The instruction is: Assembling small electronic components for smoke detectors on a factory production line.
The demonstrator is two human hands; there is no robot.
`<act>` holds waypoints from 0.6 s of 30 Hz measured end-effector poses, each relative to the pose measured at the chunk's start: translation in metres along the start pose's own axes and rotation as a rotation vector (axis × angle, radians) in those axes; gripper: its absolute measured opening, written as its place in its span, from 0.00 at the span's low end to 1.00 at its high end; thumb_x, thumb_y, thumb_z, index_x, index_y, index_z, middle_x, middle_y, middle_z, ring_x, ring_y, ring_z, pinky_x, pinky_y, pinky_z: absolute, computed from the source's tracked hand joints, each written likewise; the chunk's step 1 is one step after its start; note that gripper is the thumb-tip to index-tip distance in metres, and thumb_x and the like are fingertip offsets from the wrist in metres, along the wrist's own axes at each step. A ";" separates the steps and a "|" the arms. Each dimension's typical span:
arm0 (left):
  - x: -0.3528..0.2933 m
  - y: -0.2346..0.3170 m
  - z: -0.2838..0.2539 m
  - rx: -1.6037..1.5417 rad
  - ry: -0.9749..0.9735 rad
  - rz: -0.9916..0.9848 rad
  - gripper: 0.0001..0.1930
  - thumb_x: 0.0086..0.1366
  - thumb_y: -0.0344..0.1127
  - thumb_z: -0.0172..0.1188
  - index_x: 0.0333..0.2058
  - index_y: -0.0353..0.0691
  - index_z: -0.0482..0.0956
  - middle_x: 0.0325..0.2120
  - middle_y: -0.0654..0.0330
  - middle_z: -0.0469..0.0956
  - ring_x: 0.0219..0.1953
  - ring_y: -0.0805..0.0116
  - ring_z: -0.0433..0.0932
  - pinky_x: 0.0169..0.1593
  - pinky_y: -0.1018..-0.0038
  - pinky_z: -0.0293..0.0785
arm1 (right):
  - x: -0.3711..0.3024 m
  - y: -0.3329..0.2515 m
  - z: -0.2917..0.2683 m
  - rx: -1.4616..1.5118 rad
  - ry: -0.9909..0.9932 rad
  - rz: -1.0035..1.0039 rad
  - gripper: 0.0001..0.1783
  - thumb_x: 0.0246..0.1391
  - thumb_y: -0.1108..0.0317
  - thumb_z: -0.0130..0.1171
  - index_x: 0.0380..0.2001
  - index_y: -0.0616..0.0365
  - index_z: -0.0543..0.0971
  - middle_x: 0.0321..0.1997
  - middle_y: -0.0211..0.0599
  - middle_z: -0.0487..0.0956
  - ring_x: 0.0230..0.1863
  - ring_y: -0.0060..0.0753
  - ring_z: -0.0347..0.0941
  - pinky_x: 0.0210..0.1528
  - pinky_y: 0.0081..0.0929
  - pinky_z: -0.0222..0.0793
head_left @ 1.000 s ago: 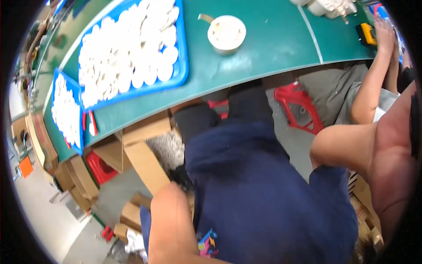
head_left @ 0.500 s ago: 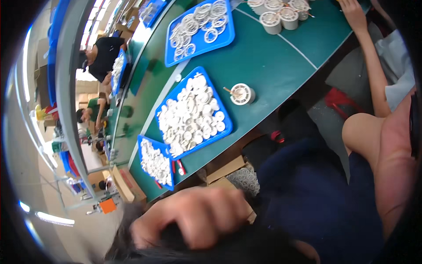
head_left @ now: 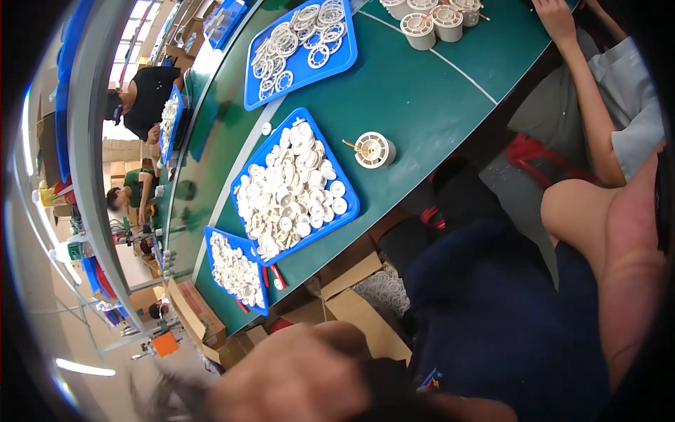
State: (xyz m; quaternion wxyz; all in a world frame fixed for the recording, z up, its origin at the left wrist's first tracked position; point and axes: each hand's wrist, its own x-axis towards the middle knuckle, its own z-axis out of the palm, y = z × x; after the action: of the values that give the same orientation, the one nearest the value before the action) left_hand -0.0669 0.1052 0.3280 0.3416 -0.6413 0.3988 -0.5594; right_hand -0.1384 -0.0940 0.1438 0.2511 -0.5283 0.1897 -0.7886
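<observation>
On a green workbench [head_left: 394, 91], blue trays [head_left: 353, 205] of white parts [head_left: 292, 183], grey beam [head_left: 96, 176] beyond, left fingers [head_left: 344, 337] blurred, grip unclear

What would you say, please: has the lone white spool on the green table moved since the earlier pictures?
No: against the green table and the blue tray of white pieces, the spool keeps its place; the view itself shifted.

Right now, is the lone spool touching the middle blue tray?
Apart. The head view shows green tabletop between the lone spool and the middle blue tray.
</observation>
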 end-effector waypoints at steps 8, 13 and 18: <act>-0.035 0.007 0.027 0.167 -0.041 -0.142 0.14 0.77 0.42 0.55 0.48 0.38 0.82 0.41 0.55 0.83 0.41 0.61 0.84 0.49 0.65 0.81 | 0.004 -0.002 0.002 0.000 -0.103 -0.021 0.40 0.61 0.53 0.67 0.67 0.65 0.65 0.71 0.51 0.69 0.68 0.56 0.67 0.67 0.48 0.66; -0.044 0.011 0.041 0.269 -0.027 -0.200 0.15 0.77 0.43 0.54 0.48 0.37 0.82 0.41 0.54 0.83 0.42 0.60 0.84 0.50 0.64 0.81 | 0.006 -0.005 0.001 -0.030 -0.123 -0.025 0.39 0.61 0.53 0.67 0.67 0.66 0.66 0.71 0.51 0.69 0.68 0.56 0.67 0.66 0.48 0.67; -0.050 0.016 0.046 0.383 -0.032 -0.249 0.16 0.78 0.43 0.53 0.48 0.37 0.82 0.42 0.53 0.83 0.43 0.60 0.84 0.51 0.63 0.81 | 0.006 -0.004 -0.006 -0.046 -0.152 -0.014 0.38 0.62 0.53 0.66 0.66 0.66 0.66 0.70 0.51 0.70 0.67 0.56 0.68 0.66 0.47 0.67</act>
State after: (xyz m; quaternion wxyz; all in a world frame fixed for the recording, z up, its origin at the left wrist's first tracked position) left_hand -0.0264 0.1429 0.2853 0.3918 -0.6177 0.1975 -0.6526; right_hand -0.1471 -0.0939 0.1483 0.2470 -0.5937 0.1845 -0.7433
